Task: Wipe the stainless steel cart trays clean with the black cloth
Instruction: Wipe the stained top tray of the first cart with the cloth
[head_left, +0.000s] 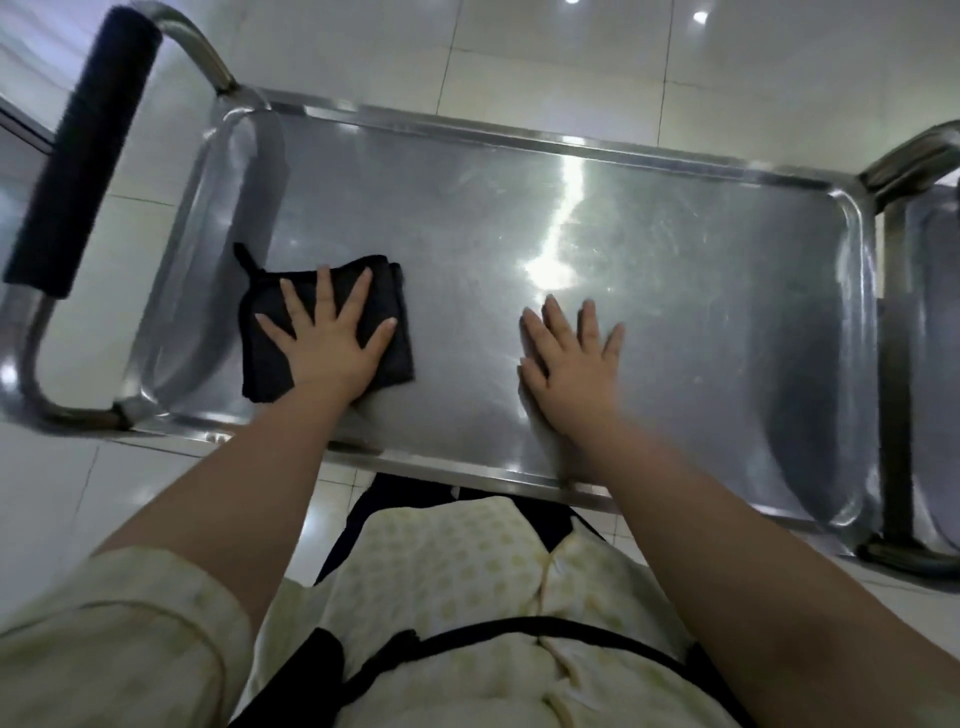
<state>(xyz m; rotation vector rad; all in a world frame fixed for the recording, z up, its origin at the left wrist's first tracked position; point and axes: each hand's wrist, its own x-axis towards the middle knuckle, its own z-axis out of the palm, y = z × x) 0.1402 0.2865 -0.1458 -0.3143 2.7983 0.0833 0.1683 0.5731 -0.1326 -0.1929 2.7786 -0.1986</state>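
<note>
The top stainless steel tray (701, 291) of the cart fills the middle of the view, its surface shiny with fine scratches. A folded black cloth (270, 332) lies on the tray's left part. My left hand (330, 338) presses flat on the cloth with fingers spread and straight. My right hand (569, 364) lies flat on the bare metal near the tray's front edge, fingers straight, holding nothing.
The cart's push handle with a black foam grip (85, 150) arches at the left end. A steel frame tube (914, 156) and a lower tray edge (935, 364) show at the right. White floor tiles (571, 67) surround the cart.
</note>
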